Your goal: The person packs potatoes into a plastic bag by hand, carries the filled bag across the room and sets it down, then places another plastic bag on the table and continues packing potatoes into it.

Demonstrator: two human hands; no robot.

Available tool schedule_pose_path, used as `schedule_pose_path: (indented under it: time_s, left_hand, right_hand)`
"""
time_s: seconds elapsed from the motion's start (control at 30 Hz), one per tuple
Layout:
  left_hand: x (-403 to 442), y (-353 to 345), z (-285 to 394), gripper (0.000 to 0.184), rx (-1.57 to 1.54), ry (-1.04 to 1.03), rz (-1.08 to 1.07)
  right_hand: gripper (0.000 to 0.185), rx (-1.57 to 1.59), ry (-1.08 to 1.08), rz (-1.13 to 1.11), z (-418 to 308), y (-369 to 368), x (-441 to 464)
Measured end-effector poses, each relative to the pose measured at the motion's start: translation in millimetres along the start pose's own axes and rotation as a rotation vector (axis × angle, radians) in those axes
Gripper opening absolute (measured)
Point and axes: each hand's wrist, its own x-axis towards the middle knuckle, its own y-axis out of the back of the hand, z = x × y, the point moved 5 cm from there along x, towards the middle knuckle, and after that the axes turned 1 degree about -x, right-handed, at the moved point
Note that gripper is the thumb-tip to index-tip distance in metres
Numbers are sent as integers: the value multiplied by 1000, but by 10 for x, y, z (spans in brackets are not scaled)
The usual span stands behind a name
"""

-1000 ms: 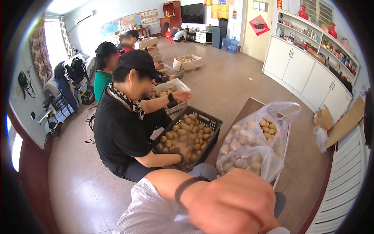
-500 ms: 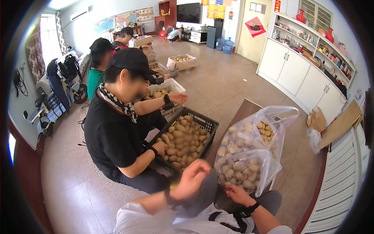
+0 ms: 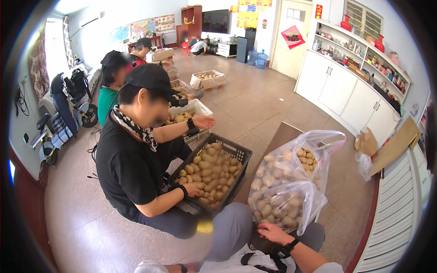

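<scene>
My right hand, with a black band on its wrist, is at the lower edge of a clear plastic bag. Its fingers are loosely stretched toward the left and close to the plastic; nothing shows in them. Many potatoes fill the bag, whose top handles stand up. Only a small part of my left hand appears at the bottom edge, beside a dark wristband, and its fingers are hidden. Left of the bag is a black crate of potatoes, where a co-worker's hand touches the pile.
A co-worker in black sits close on my left. Other people and a white crate of potatoes are behind. A brown board lies under the bag. White cabinets line the right wall.
My left hand has dropped from in front of the black crate to the bottom edge. My right hand has shifted slightly left and down, and its fingers look less curled.
</scene>
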Motion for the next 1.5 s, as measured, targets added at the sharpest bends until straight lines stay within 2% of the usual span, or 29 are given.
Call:
schedule_pose_path:
  time_s: [0.1, 0.3, 0.37, 0.43, 0.57, 0.73, 0.8, 0.83, 0.93, 0.97, 1.0, 1.03, 1.07, 1.1, 1.13, 1.2, 1.23, 1.27, 1.3, 1.33, 1.37, 1.4, 1.5]
  left_hand:
    - [67, 32, 83, 27, 26, 14, -36]
    - [106, 92, 279, 28, 94, 42, -143]
    - [90, 112, 350, 29, 123, 58, -206]
    - [47, 157, 429, 29, 153, 85, -288]
    - [-175, 255, 649, 30, 231, 189, -575]
    - [-652, 397, 1179, 32, 369, 369, -1130]
    - [-683, 408, 1606, 32, 367, 295, -1243]
    - [-634, 376, 1920, 32, 282, 169, -1276]
    - [-369, 180, 2820, 34, 65, -337, -1205]
    - [-360, 99, 3176, 35, -44, -102, -1106]
    - [-390, 51, 3601, 37, -90, -128, -1061]
    - [-268, -105, 3756, 36, -127, -264, -1072]
    - [-238, -211, 4003, 36, -176, -204, -1069]
    - [-81, -375, 4132, 35, -286, -328, -1052]
    - [-22, -442, 4321, 33, -352, -295, -1001]
    - [180, -562, 4596, 32, -422, -253, -949]
    - [376, -600, 4699, 28, -494, -368, -876]
    - [551, -591, 4774, 25, -559, -483, -795]
    - [702, -606, 4772, 25, -556, -470, -783]
    - [906, -557, 4760, 24, -645, -411, -675]
    - [1104, -476, 4732, 23, -726, -360, -568]
    - [1248, -404, 4695, 23, -713, -364, -563]
    - [1857, -84, 4439, 22, -734, -362, -206]
  right_hand:
    - [35, 49, 21, 26, 151, -57, -54]
    - [36, 69, -85, -4, 203, 17, -268]
    - [38, 187, -179, -11, 223, 55, -345]
    - [38, 221, -187, -17, 212, 109, -384]
    - [35, 305, -154, -20, 293, 152, -427]
    - [32, 402, -166, 2, 50, 385, -571]
    - [32, 475, -161, -3, -23, 431, -611]
    - [31, 512, -131, 12, -30, 461, -634]
    - [29, 597, -125, -8, -86, 509, -690]
    - [29, 616, -108, 8, -91, 545, -696]
    - [29, 630, -83, 22, -92, 589, -654]
    - [29, 592, -100, 13, -54, 594, -618]
    - [29, 603, -103, -19, 44, 563, -608]
    - [26, 780, 57, -143, 67, 554, -586]
    - [24, 953, 220, -261, 97, 568, -573]
    - [22, 1130, 381, -380, 226, 478, -555]
    - [22, 690, 310, -116, 461, 395, -459]
    - [23, 668, 202, -68, 277, 503, -416]
    - [24, 650, 94, -23, 76, 617, -382]
    - [24, 661, 105, -28, -18, 670, -411]
    - [25, 641, 17, -45, -11, 693, -404]
    - [26, 615, -71, -59, 35, 703, -377]
    - [28, 640, -100, -95, 112, 732, -342]
